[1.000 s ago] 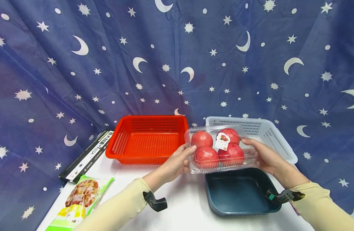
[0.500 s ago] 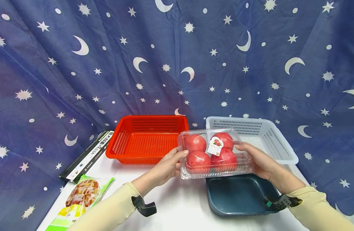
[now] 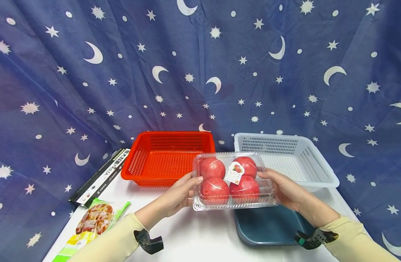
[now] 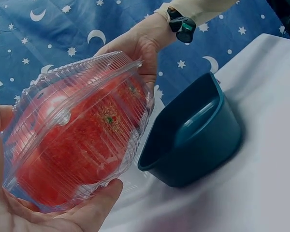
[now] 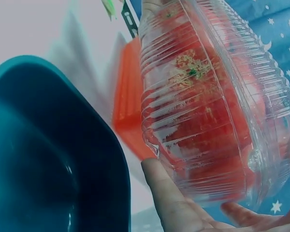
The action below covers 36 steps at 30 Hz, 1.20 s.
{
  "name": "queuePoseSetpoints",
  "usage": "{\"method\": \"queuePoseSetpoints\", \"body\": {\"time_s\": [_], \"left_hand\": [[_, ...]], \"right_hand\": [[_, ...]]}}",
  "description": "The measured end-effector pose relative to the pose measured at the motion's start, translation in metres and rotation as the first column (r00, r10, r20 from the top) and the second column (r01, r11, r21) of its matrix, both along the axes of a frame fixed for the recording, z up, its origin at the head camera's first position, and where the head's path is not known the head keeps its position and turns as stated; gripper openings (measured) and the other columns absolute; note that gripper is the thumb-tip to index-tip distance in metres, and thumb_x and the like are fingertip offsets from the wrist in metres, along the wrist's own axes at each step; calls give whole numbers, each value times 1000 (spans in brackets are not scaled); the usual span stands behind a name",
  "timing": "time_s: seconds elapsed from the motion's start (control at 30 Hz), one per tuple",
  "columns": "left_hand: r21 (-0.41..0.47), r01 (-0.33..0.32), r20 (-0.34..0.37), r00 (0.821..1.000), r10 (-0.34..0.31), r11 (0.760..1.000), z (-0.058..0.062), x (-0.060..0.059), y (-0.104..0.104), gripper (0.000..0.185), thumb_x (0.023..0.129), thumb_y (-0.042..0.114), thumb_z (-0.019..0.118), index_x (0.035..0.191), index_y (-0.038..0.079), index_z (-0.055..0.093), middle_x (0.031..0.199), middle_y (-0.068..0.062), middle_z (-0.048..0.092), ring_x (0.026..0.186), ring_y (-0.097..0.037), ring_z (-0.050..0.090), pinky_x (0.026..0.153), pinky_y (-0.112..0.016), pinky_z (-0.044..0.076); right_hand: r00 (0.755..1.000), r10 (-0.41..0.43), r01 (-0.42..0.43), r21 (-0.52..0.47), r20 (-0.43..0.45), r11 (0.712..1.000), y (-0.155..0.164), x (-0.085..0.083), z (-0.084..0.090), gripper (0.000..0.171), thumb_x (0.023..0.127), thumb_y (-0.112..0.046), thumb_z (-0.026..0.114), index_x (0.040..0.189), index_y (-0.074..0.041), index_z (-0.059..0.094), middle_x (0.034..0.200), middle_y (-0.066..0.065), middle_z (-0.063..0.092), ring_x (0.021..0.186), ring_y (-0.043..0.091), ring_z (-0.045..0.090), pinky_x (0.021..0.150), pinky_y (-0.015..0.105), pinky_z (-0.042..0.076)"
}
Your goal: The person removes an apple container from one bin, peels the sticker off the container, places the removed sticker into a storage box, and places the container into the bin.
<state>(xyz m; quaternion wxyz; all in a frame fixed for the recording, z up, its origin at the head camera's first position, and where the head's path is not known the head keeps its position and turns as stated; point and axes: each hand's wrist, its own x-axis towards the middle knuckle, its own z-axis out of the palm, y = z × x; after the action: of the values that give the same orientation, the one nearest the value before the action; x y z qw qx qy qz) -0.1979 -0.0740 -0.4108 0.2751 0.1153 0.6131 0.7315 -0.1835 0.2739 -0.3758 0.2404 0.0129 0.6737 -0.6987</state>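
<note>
In the head view a clear plastic clamshell box (image 3: pixel 198 206) is held up above the table. Inside it sit several round red fruits (image 3: pixel 215 190), apple-like, under a white label (image 3: pixel 234 173). My left hand (image 3: pixel 176 194) grips the box's left end, thumb on top and fingers underneath. At the opposite end my right hand (image 3: pixel 289 190) holds it the same way. The left wrist view shows the ribbed side of the box (image 4: pixel 63 116) between both hands. From the right wrist, a fruit (image 5: pixel 195 77) shows yellowish russet around a green spot through the plastic.
A dark teal tub (image 3: pixel 269 233) stands below the box, partly hidden by it. Behind are a red basket (image 3: pixel 167 178) and a white basket (image 3: pixel 318 178). On the left lie a black pasta box (image 3: pixel 100 178) and a green-edged food bag (image 3: pixel 92 225). A starry curtain (image 3: pixel 200 72) hangs behind.
Both hands have moved the clamshell box left and down, nearer to me. More of the white basket shows now, while the box covers the tub's far edge. Both grips are unchanged.
</note>
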Motion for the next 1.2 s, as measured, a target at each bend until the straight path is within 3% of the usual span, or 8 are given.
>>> {"method": "queuePoseSetpoints", "body": {"time_s": [0.3, 0.6, 0.87, 1.2], "left_hand": [[7, 21, 14, 1000, -21, 1000, 0, 13, -22, 74, 103, 38, 56, 160, 9, 19, 144, -21, 52, 117, -32, 64, 92, -48, 56], [-16, 18, 29, 999, -17, 1000, 1, 22, -39, 71, 104, 35, 54, 159, 6, 19, 138, -22, 56, 114, -32, 66, 90, -48, 57], [-19, 39, 52, 998, -37, 999, 0, 33, -58, 74, 105, 35, 53, 161, 7, 13, 139, -21, 55, 116, -32, 65, 92, -48, 56], [16, 75, 75, 994, -76, 997, -3, 50, -84, 74, 108, 30, 49, 162, 5, 6, 132, -16, 60, 113, -27, 66, 91, -45, 57]], "right_hand": [[999, 31, -30, -48, 15, 998, -17, 7, -5, 76, 102, -35, 55, 158, -6, 13, 128, 13, 59, 108, 27, 66, 91, 49, 57], [998, 55, -53, -46, 31, 998, -32, 13, -8, 78, 101, -35, 55, 157, -4, 11, 137, 22, 49, 108, 30, 66, 90, 51, 57], [996, 89, -86, -68, 34, 994, -46, 21, -12, 73, 100, -33, 57, 154, -1, 18, 124, 15, 62, 105, 27, 68, 89, 49, 58], [988, 145, -141, -70, 58, 988, -66, 31, -16, 72, 99, -31, 57, 153, 0, 20, 123, 15, 63, 102, 28, 69, 86, 47, 59]]}}
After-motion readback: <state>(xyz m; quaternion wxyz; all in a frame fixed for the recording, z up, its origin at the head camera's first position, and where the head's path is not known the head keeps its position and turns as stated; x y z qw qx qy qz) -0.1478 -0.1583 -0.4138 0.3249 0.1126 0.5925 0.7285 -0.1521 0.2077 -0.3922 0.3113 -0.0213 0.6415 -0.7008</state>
